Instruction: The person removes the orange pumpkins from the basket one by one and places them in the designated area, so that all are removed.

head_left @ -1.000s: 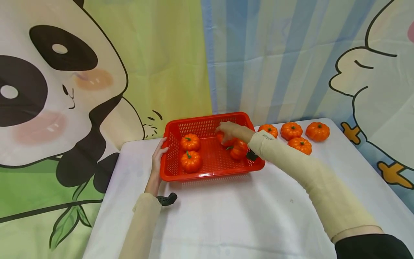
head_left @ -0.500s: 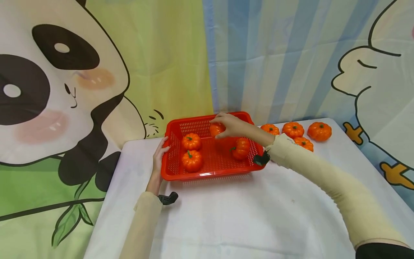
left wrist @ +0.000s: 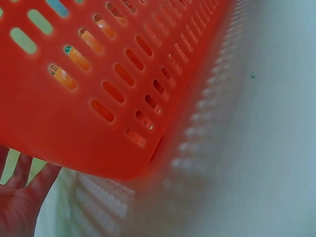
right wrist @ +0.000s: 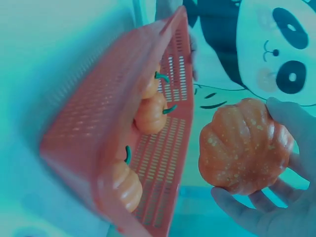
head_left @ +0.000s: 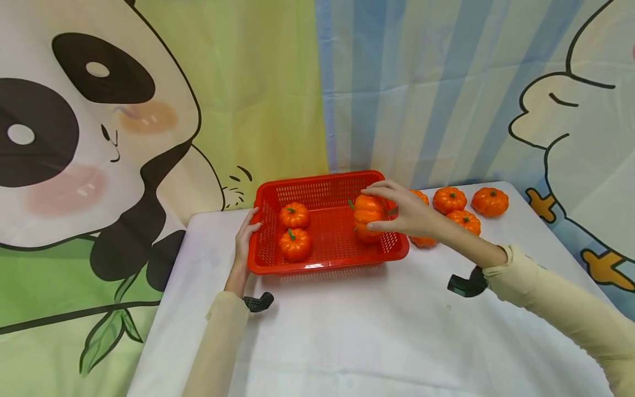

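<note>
My right hand (head_left: 404,212) grips an orange toy pumpkin (head_left: 369,208) by its sides, over the right part of a red plastic basket (head_left: 327,268). In the right wrist view, the pumpkin's speckled underside (right wrist: 244,148) faces the camera, between thumb and fingers. Below it in the head view, another pumpkin (head_left: 366,236) in the basket is partly hidden. Two more pumpkins, one farther back (head_left: 294,215) and one nearer (head_left: 295,246), sit at the basket's left end. My left hand (head_left: 243,242) rests against the basket's left side, its straight, spread fingers (left wrist: 42,180) at the wall.
Several orange pumpkins (head_left: 490,202) lie on the white-covered table (head_left: 337,331) right of the basket, some partly behind my right hand. A printed curtain (head_left: 278,94) with a panda hangs close behind the table's back edge.
My right hand has lifted a pumpkin from the basket's back right and carried it rightward toward the basket's right end. The left hand stays at the basket's left side.
</note>
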A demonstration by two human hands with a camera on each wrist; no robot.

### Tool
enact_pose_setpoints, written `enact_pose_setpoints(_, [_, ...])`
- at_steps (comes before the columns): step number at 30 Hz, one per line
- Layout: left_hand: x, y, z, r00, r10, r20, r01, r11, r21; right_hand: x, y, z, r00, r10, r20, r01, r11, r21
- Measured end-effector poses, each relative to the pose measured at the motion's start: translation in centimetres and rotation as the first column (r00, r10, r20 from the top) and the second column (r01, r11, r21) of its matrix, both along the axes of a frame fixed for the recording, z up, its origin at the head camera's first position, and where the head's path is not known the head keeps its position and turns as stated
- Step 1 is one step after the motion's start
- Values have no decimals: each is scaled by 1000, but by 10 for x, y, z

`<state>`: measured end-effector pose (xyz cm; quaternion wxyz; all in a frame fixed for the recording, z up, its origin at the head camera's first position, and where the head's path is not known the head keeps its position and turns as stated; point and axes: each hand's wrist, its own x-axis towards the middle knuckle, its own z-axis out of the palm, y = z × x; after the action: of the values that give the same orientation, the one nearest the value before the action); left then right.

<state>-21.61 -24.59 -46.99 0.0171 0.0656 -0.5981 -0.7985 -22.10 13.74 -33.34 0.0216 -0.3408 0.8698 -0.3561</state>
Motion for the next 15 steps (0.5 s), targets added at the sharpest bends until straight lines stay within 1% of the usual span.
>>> enact_pose_setpoints(4, [0, 1, 1, 1000, -1, -1, 1, 1000, -3, 22, 25, 1, 999, -45, -13, 44, 998, -47])
enact_pose_setpoints(7, [1, 2, 1, 1000, -5, -6, 5, 1000, -1, 35, 47, 2, 992, -123, -32, 121, 991, -63])
enact_pose_setpoints(11, [0, 2, 1, 1000, -9, -9, 9, 1000, -1, 47, 76, 0, 967, -245, -66, 239, 968, -79])
enact_pose_setpoints(15, [1, 0, 0, 1000, -1, -6, 1, 1000, 10, 54, 96, -9, 949, -314, -39, 310, 947, -82])
